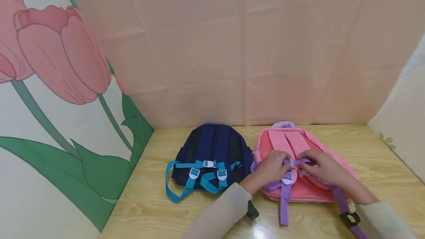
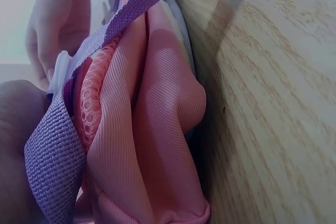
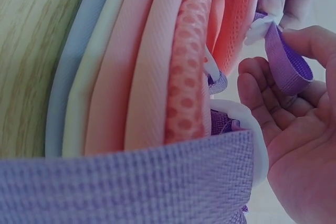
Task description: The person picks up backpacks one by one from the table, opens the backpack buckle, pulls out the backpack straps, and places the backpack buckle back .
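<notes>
A pink backpack (image 1: 312, 191) lies with its straps facing up, and both hands are over its middle. The left hand (image 1: 273, 166) pinches a white buckle (image 1: 292, 162) on the purple chest strap. From the other side the right hand (image 1: 323, 165) holds the purple webbing (image 3: 286, 69) beside that buckle; in the right wrist view the webbing forms a loop by the thumb, the other fingers curved below it. Purple straps (image 1: 284, 205) with white adjusters hang over the bag's lower edge. Fingertips of the left hand are partly hidden.
Left of the pink bag lies a dark blue backpack (image 1: 212, 143) with teal straps and a fastened white buckle. Both rest on a wood-grain table (image 1: 139, 194). Behind stands a plain pinkish backdrop (image 1: 199, 47), with a tulip-printed panel (image 1: 66, 54) at the left.
</notes>
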Available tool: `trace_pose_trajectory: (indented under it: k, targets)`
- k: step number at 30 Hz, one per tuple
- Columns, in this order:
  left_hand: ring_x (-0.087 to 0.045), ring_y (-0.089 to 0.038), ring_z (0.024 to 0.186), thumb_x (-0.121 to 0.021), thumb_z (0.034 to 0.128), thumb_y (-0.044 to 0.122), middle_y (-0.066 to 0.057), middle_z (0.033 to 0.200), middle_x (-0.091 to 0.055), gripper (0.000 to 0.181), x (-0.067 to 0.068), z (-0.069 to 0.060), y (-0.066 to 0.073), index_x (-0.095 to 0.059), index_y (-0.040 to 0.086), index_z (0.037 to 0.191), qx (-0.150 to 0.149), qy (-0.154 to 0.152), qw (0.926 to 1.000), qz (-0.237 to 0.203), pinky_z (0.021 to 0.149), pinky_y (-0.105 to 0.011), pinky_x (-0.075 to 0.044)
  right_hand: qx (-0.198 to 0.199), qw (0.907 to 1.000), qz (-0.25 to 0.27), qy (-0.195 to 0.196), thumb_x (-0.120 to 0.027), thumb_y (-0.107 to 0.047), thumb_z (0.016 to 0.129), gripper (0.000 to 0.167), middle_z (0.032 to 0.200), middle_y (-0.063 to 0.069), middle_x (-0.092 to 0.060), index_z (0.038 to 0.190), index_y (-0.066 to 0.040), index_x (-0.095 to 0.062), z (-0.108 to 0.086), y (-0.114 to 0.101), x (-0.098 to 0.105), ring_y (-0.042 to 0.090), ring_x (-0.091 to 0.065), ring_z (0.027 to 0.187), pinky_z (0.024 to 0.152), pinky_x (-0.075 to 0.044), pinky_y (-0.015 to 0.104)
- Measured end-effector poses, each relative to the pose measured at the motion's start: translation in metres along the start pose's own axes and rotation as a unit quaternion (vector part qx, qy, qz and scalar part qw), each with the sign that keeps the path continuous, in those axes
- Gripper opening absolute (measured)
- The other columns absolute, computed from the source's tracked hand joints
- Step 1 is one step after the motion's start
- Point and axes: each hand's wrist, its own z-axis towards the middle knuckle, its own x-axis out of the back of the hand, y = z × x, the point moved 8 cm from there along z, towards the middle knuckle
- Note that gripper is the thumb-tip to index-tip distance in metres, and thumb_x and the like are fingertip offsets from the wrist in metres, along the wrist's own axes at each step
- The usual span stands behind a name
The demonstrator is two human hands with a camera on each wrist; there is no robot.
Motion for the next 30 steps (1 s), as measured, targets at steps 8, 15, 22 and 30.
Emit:
trace_pose_trajectory:
  k: [8, 15, 22, 30]
  targets:
    - [-0.051, -0.002, 0.115, -0.061, 0.1015, 0.037, 0.015, 0.115, -0.062, 0.025, 0.001, 0.0, 0.003, -0.064, 0.024, 0.122, -0.011, 0.0, 0.9999, -0.003, 0.095, -0.013, -0.042, 0.009, 0.9999, 0.007, 0.003, -0.078, -0.016, 0.09, 0.019, 0.096, -0.006, -0.068, 0.107, -0.012, -0.07, -0.001, -0.003, 0.003, -0.001, -0.058, 0.082, 0.068, -0.053, 0.025]
    - [-0.051, -0.002, 0.108, -0.063, 0.1008, 0.036, 0.013, 0.109, -0.061, 0.023, 0.0, 0.0, 0.001, -0.065, 0.024, 0.12, -0.009, 0.002, 0.9999, -0.011, 0.09, -0.013, -0.042, 0.006, 1.0, -0.004, 0.002, -0.078, -0.013, 0.088, 0.02, 0.096, -0.005, -0.069, 0.107, -0.009, -0.07, -0.001, -0.002, 0.004, 0.0, -0.057, 0.081, 0.068, -0.053, 0.026]
    - [-0.05, 0.0, 0.106, -0.061, 0.101, 0.038, 0.015, 0.107, -0.059, 0.023, -0.003, 0.0, -0.002, -0.063, 0.025, 0.12, 0.0, -0.004, 0.9999, -0.016, 0.089, -0.012, -0.042, 0.022, 0.9997, -0.01, 0.009, -0.078, -0.01, 0.087, 0.021, 0.093, -0.006, -0.068, 0.106, -0.007, -0.07, -0.002, -0.008, 0.006, -0.001, -0.057, 0.08, 0.067, -0.053, 0.027]
    - [-0.049, 0.0, 0.102, -0.063, 0.1002, 0.037, 0.016, 0.103, -0.057, 0.021, -0.002, 0.0, -0.005, -0.063, 0.026, 0.118, 0.008, 0.001, 0.9997, -0.025, 0.087, -0.013, -0.043, 0.028, 0.9995, -0.008, 0.011, -0.079, -0.01, 0.086, 0.02, 0.092, -0.007, -0.068, 0.105, -0.01, -0.07, -0.001, -0.01, 0.007, -0.002, -0.055, 0.078, 0.065, -0.052, 0.026]
